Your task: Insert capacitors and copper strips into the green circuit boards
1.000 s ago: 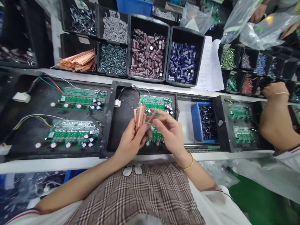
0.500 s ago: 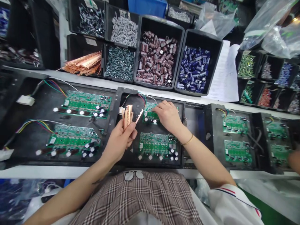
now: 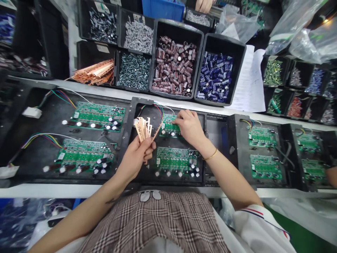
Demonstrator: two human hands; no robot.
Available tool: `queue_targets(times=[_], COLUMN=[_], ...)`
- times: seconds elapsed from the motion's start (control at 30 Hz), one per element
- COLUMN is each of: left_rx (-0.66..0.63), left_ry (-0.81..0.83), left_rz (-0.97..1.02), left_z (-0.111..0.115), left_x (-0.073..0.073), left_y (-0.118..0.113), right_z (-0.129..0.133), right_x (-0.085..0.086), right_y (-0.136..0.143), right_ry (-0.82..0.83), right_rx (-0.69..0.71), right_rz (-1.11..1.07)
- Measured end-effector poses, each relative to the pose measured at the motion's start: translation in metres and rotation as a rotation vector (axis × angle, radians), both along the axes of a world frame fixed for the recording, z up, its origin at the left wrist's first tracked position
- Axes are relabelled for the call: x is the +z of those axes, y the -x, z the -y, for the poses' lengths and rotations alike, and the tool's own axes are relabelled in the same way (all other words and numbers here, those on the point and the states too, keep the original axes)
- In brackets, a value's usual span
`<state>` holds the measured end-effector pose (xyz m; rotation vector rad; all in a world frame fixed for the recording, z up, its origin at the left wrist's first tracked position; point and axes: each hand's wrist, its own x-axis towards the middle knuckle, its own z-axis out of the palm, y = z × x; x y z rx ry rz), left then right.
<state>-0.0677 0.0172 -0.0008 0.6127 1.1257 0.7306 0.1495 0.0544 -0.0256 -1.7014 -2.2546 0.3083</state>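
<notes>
My left hand (image 3: 138, 154) is closed round a fanned bunch of copper strips (image 3: 143, 129) with notched edges, held over the middle black tray (image 3: 147, 175). My right hand (image 3: 190, 127) bends over the upper green circuit board (image 3: 167, 123) in that tray, its fingertips pinched at the board's surface. Whatever those fingers hold is too small or hidden to make out, and the hand covers the board's right part. Just below lies a second circuit board (image 3: 176, 160) with round capacitors along its lower edge. Coloured wires (image 3: 158, 109) run from the upper board's left corner.
Bins stand along the back: more copper strips (image 3: 96, 72), brown capacitors (image 3: 175, 66), blue capacitors (image 3: 216, 77) and small grey parts (image 3: 134, 72). The left tray holds two boards (image 3: 98, 116). Further trays (image 3: 265, 137) stand right, near another person's hand (image 3: 332, 175). Another hand (image 3: 204, 5) shows at the top.
The copper strips in my left hand have spread into a wider fan. My right hand stays at the upper board with slightly shifted fingers. Another person's hand has appeared at the top.
</notes>
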Motion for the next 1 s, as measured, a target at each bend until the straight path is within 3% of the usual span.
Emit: queue_targets(times=[0.07,0.23,0.3,0.4,0.57,0.73,0.83,0.93,1.0], left_rx=[0.015,-0.023,0.017,0.062,-0.039,-0.099,-0.106,-0.135,-0.214], left_ry=[-0.04,-0.162,-0.174,-0.149,-0.077,-0.058,-0.069,0.017,0.135], left_rz=[0.012,0.041,0.038,-0.02,-0.064,-0.075,-0.085,-0.043,0.04], left_z=[0.002,0.011,0.012,0.009,0.005,0.009,0.011,0.012,0.013], left_x=[-0.001,0.002,0.004,0.005,0.0,-0.005,-0.003,0.004,0.009], left_y=[-0.003,-0.012,-0.01,-0.002,0.006,0.005,0.006,0.008,0.01], right_z=[0.007,0.033,0.037,0.035,0.026,0.022,0.024,0.038,0.053], right_x=[0.013,0.039,0.042,0.035,0.005,-0.015,-0.005,0.023,0.045], right_y=[0.009,0.042,0.04,0.022,0.005,0.011,0.01,0.015,0.022], right_ry=[0.042,0.214,0.192,0.072,0.004,-0.036,-0.046,-0.127,-0.198], right_rx=[-0.039,-0.172,-0.246,-0.248,0.007,0.078,0.082,0.073,0.16], right_rz=[-0.169,-0.899,-0.99,-0.73,-0.064,0.105,0.144,0.123,0.045])
